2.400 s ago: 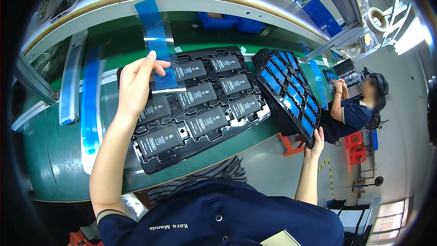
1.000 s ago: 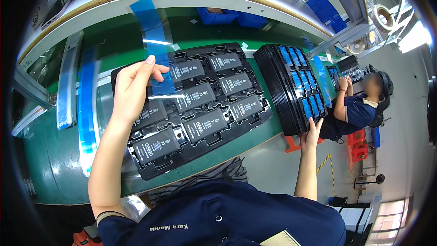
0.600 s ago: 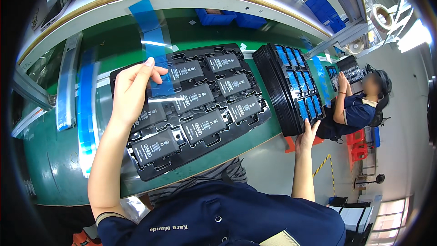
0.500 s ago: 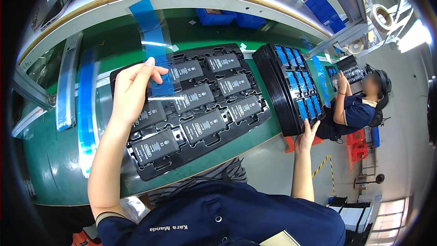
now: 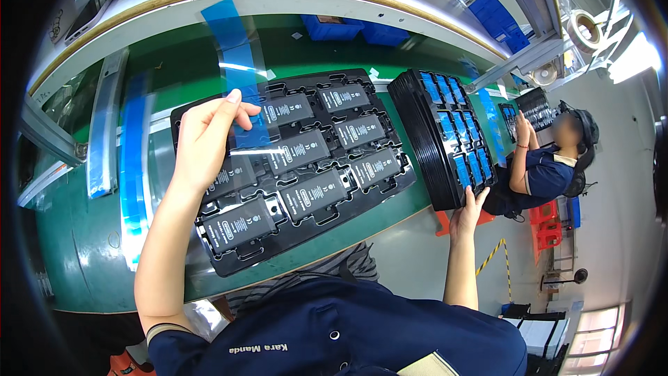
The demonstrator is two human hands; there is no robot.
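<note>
My left hand (image 5: 212, 129) is closed in a pinch on a clear film strip with a blue band (image 5: 240, 63). The strip stands up past my fingers and overlaps part of a black plastic tray (image 5: 243, 262). In the tray's pockets lie several flat dark-grey batteries (image 5: 313, 193) with white print. My right hand (image 5: 466, 216) grips the near edge of a tall stack of black trays (image 5: 426, 146), fingertips on the rim. Blue-filmed pieces (image 5: 445, 122) fill the top tray of that stack. The underside of the right-hand grip is hidden.
More blue-banded film strips (image 5: 133, 167) hang over the green bench (image 5: 76, 251) at left. A shelf (image 5: 362, 3) with blue bins (image 5: 330, 26) crosses the back. A co-worker (image 5: 546, 167) is at the right, beside red stools (image 5: 546, 223).
Almost nothing differs. The tray and my left hand with the film strip sit very slightly farther right in the view; both hands keep their holds.
</note>
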